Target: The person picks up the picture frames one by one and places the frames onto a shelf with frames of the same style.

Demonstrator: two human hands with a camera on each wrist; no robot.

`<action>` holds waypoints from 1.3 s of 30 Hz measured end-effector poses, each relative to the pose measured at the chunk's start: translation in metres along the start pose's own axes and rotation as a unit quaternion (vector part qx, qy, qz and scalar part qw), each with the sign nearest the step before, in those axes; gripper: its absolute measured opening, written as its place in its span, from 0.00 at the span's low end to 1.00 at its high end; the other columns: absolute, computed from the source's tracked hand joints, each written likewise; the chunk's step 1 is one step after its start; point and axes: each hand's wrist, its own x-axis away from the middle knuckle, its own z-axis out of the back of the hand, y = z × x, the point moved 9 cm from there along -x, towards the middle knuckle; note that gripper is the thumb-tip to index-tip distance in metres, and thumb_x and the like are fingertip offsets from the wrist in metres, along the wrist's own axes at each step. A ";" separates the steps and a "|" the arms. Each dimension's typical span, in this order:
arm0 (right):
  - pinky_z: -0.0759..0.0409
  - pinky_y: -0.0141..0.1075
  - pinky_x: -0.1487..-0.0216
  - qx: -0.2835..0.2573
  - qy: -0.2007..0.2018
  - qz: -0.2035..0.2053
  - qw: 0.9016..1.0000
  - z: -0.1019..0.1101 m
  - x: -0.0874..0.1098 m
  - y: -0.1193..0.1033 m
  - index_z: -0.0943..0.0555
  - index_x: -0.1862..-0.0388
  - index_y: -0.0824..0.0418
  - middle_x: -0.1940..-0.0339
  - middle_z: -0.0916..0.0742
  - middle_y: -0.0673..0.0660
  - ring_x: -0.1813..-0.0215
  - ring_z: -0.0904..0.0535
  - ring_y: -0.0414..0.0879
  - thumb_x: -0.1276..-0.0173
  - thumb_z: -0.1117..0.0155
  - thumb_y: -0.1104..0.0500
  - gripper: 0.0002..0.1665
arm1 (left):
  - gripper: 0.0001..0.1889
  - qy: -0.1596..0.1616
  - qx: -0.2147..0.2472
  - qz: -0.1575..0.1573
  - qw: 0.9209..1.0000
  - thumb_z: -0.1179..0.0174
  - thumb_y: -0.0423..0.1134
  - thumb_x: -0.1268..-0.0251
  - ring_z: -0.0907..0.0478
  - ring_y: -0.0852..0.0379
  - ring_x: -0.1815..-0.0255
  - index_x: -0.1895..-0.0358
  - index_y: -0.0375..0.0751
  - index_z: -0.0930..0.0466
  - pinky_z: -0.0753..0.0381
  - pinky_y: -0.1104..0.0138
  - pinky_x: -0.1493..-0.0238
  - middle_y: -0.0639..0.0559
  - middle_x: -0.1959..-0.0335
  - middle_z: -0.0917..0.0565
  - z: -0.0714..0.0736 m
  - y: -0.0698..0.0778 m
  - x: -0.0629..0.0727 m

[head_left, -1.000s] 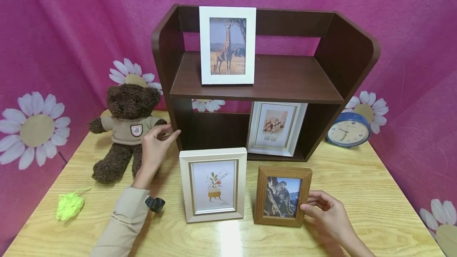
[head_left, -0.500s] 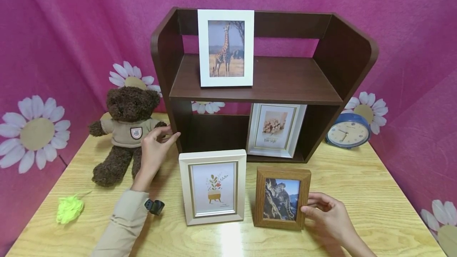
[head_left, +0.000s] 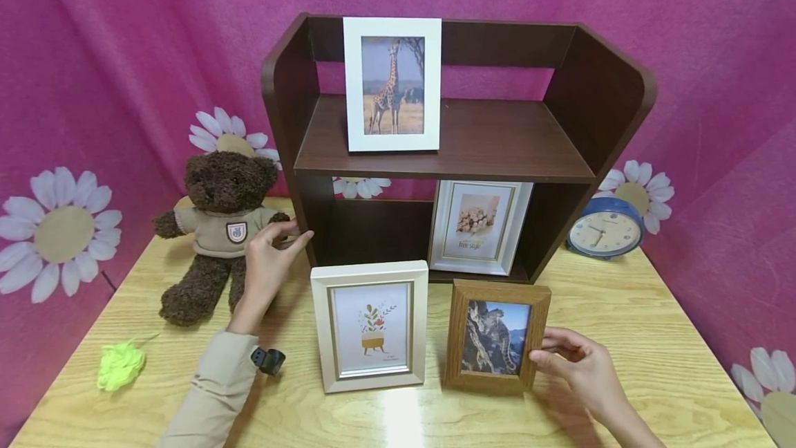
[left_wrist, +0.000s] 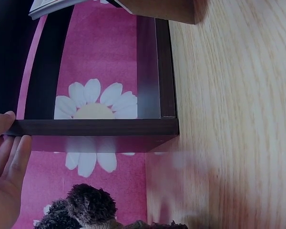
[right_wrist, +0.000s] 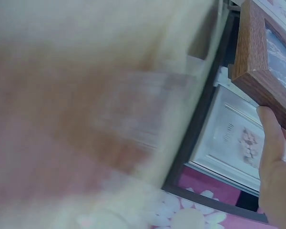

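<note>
So the right hand (head_left: 581, 368) has the brown frame (head_left: 497, 337) by its right side edge, fingers tucked behind and thumb at the front edge. It's up in front of the shelf (head_left: 516, 133), over the table (head_left: 653, 344), just right of the cream frame (head_left: 370, 327). Its lower edge is smeary, so I can't tell if it touches the wood.

The head view gives you the leopard picture face-on. The right wrist view shows what that one doesn't: how thick the frame's sides are, with the thumb pressed on the edge. A big chunk of that view is just blur, though. The left wrist view has the better look at the left hand (head_left: 267, 261): it's pinching the shelf's left side panel, fingers flat on the outer face.

Stuff around: the giraffe frame (head_left: 393, 85) is up top on the left, the silver frame (head_left: 481, 227) fills the right part of the lower compartment, and the cream one stands in front of the lower left opening. The bear (head_left: 224, 227) sits left of the shelf, the clock (head_left: 606, 227) is on the right, and a green puff (head_left: 120, 365) lies near the table's left edge.

The brown frame faces the head camera, long axis running up, top leaning slightly right.
</note>
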 end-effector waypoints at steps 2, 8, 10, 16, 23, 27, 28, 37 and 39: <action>0.15 0.29 0.68 -0.017 -0.010 0.011 1.000 0.005 -0.005 0.010 0.15 0.60 0.57 0.72 0.13 0.46 0.69 0.17 0.36 0.49 0.30 0.76 0.20 | 0.10 0.000 0.000 0.001 1.000 0.29 0.27 0.52 0.23 0.71 0.66 0.65 0.26 0.16 0.15 0.71 0.63 0.36 0.65 0.15 0.000 0.000 0.000; 0.14 0.38 0.64 -0.067 -0.052 0.035 0.996 0.023 -0.024 0.051 0.19 0.51 0.67 0.66 0.12 0.53 0.64 0.15 0.41 0.45 0.31 0.74 0.20 | 0.09 -0.005 0.005 0.001 1.000 0.29 0.27 0.51 0.24 0.73 0.66 0.65 0.27 0.16 0.15 0.65 0.63 0.38 0.65 0.15 -0.001 0.001 0.000; 0.14 0.39 0.64 -0.049 -0.047 0.036 0.997 0.031 -0.031 0.059 0.20 0.49 0.68 0.65 0.13 0.55 0.63 0.14 0.43 0.45 0.31 0.73 0.22 | 0.09 -0.006 0.001 0.001 1.000 0.29 0.26 0.51 0.24 0.73 0.66 0.65 0.26 0.16 0.15 0.64 0.63 0.37 0.66 0.15 -0.001 0.001 0.000; 0.15 0.41 0.66 -0.033 -0.031 0.056 0.997 0.047 -0.051 0.062 0.22 0.46 0.69 0.63 0.13 0.58 0.64 0.14 0.47 0.45 0.30 0.72 0.26 | 0.09 -0.006 -0.007 0.001 1.000 0.29 0.25 0.52 0.24 0.74 0.66 0.65 0.25 0.16 0.15 0.70 0.63 0.37 0.66 0.15 0.000 0.000 0.000; 0.14 0.34 0.67 -0.066 -0.033 0.061 0.995 0.027 -0.048 -0.053 0.17 0.53 0.61 0.67 0.12 0.51 0.67 0.15 0.40 0.43 0.32 0.73 0.19 | 0.10 -0.004 -0.002 -0.005 1.000 0.29 0.25 0.52 0.18 0.54 0.67 0.65 0.25 0.16 0.18 0.80 0.64 0.36 0.66 0.15 -0.001 0.001 0.000; 0.15 0.30 0.68 -0.111 -0.011 0.067 0.992 0.021 -0.047 -0.102 0.16 0.57 0.54 0.69 0.13 0.47 0.69 0.15 0.37 0.43 0.35 0.78 0.22 | 0.10 -0.001 -0.005 -0.006 1.000 0.29 0.25 0.53 0.18 0.50 0.67 0.65 0.25 0.16 0.17 0.78 0.64 0.36 0.66 0.15 -0.002 0.002 -0.001; 0.15 0.30 0.69 -0.122 -0.006 0.074 0.990 0.022 -0.049 -0.108 0.16 0.58 0.54 0.70 0.13 0.48 0.69 0.15 0.37 0.44 0.36 0.79 0.23 | 0.10 0.000 -0.005 -0.007 1.000 0.29 0.25 0.53 0.18 0.50 0.67 0.66 0.25 0.16 0.16 0.76 0.64 0.36 0.66 0.15 -0.002 0.002 -0.001; 0.15 0.32 0.70 -0.193 0.013 0.128 0.973 0.028 -0.069 -0.147 0.16 0.58 0.63 0.72 0.13 0.53 0.72 0.14 0.42 0.47 0.38 0.83 0.22 | 0.09 -0.002 -0.007 -0.015 1.000 0.29 0.25 0.52 0.21 0.66 0.67 0.66 0.26 0.16 0.15 0.72 0.65 0.37 0.67 0.15 0.000 0.003 0.000; 0.14 0.33 0.71 -0.212 0.011 0.139 0.967 0.027 -0.073 -0.155 0.16 0.59 0.65 0.72 0.13 0.55 0.72 0.14 0.43 0.48 0.39 0.85 0.23 | 0.09 -0.002 -0.008 -0.015 1.000 0.29 0.25 0.52 0.21 0.65 0.67 0.66 0.25 0.16 0.15 0.73 0.65 0.37 0.67 0.15 0.000 0.003 0.000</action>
